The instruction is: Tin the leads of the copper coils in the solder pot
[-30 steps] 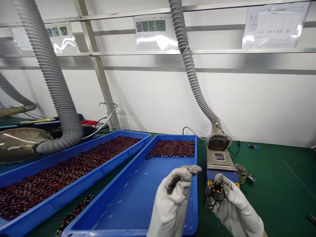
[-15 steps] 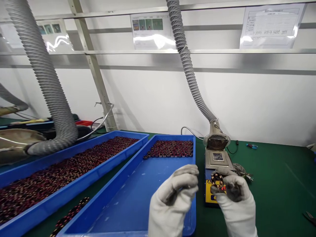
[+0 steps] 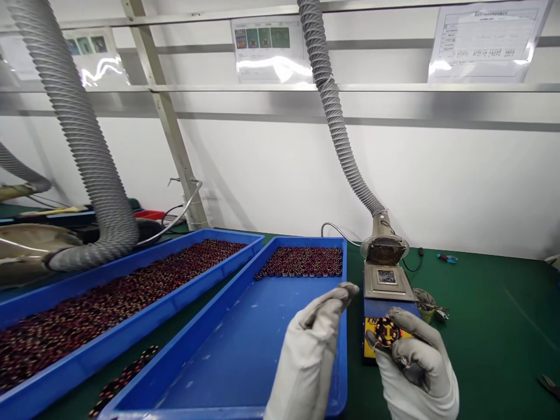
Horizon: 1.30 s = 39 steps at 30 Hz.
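Observation:
My right hand (image 3: 417, 356), in a white glove with grey-stained fingers, grips a small ring-shaped black part (image 3: 387, 332) with copper-coloured spots between thumb and fingers. It is held in front of the yellow front panel of what looks like a solder pot (image 3: 388, 282), whose metal top has a square opening with silvery contents. My left hand (image 3: 317, 332), gloved the same way, hovers over the right side of the blue tray (image 3: 231, 338). Its fingers are pressed together, pointing at the pot, and nothing shows in them. Packed rows of similar small parts (image 3: 301, 261) fill the tray's far end.
A second blue tray (image 3: 144, 321) full of loose parts lies at the left. A short row of parts (image 3: 125, 379) sits between the trays. A grey hose (image 3: 339, 116) drops to a hood behind the pot. A small cup (image 3: 425, 303) and pliers (image 3: 549, 386) are at the right.
My left hand has straightened from a curled shape and its fingertips have moved slightly right. My right hand has turned the ring-shaped part so its face shows more fully.

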### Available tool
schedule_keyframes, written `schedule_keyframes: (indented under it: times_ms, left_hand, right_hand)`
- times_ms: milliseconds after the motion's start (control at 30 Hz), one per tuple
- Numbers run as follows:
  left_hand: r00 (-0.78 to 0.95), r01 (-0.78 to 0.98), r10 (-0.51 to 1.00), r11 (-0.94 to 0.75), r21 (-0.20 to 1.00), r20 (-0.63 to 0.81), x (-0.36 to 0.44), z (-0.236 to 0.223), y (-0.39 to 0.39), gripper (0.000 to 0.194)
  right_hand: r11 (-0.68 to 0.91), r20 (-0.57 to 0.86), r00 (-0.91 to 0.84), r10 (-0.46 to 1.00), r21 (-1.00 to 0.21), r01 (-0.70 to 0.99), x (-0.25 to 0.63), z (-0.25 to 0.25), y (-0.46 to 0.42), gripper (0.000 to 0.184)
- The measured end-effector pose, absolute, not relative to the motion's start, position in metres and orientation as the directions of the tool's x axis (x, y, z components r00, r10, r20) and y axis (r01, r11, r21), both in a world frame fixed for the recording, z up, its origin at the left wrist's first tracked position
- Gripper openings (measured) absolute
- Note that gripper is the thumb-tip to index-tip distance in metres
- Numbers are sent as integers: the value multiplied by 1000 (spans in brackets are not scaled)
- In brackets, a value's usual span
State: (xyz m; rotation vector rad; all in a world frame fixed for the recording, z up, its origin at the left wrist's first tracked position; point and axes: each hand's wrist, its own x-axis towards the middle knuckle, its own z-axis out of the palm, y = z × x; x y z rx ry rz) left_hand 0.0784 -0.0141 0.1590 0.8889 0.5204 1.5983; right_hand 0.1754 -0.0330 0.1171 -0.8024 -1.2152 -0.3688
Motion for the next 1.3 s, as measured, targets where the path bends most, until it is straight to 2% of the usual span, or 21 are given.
schedule_keyframes:
  times_ms: [67, 133, 233, 333, 400, 500, 633, 733, 867, 967, 1067, 1133, 1200, 1300]
  left_hand:
    - [95, -486, 974, -136, 863, 207, 77, 163, -14, 22]
    - [138, -439, 975, -96, 894, 172, 80, 160, -14, 16]
    - [-35, -546, 962, -245, 801, 271, 84, 153, -16, 12]
    - [-149, -617, 908, -395, 681, 391, 80, 154, -19, 12]
    - [-84, -604, 925, -342, 720, 370, 76, 158, -20, 17]
    - [79, -497, 970, -163, 852, 231, 75, 164, -17, 23]
    - [67, -403, 984, -127, 906, 167, 77, 163, -13, 19]
    - [-4, -425, 981, -175, 888, 192, 76, 163, -13, 15]
    - [-97, -579, 962, -263, 772, 255, 71, 167, -17, 16]
    - [75, -467, 964, -191, 863, 254, 71, 170, -18, 23]
    - [208, -270, 941, -209, 940, 269, 74, 170, -18, 15]
    - [149, -222, 926, -311, 924, 347, 73, 167, -16, 13]
    - [40, -250, 911, -388, 887, 409, 70, 163, -15, 13]
    - [-87, -350, 910, -408, 843, 405, 63, 162, -13, 12]
  right_hand:
    - [683, 930, 324, 174, -351, 640, 177, 117, -34, 21]
    - [686, 939, 300, 169, -331, 648, 178, 116, -34, 20]
    - [674, 954, 253, 163, -295, 678, 178, 115, -33, 18]
    - [674, 947, 261, 185, -316, 668, 177, 115, -33, 17]
    - [682, 937, 288, 197, -342, 646, 177, 115, -33, 18]
    - [693, 945, 257, 203, -324, 645, 179, 113, -34, 17]
    - [704, 969, 126, 214, -242, 668, 183, 112, -34, 22]
    - [706, 967, 125, 222, -248, 664, 182, 112, -34, 20]
    - [726, 938, 223, 264, -345, 595, 180, 111, -34, 18]
    - [721, 955, 143, 258, -289, 630, 183, 111, -35, 21]
    - [702, 968, 40, 250, -209, 681, 188, 111, -35, 23]
    - [700, 967, 7, 253, -188, 688, 190, 111, -35, 22]
    - [700, 968, 16, 251, -193, 687, 189, 110, -34, 20]
    - [716, 955, 121, 271, -284, 638, 185, 109, -34, 19]
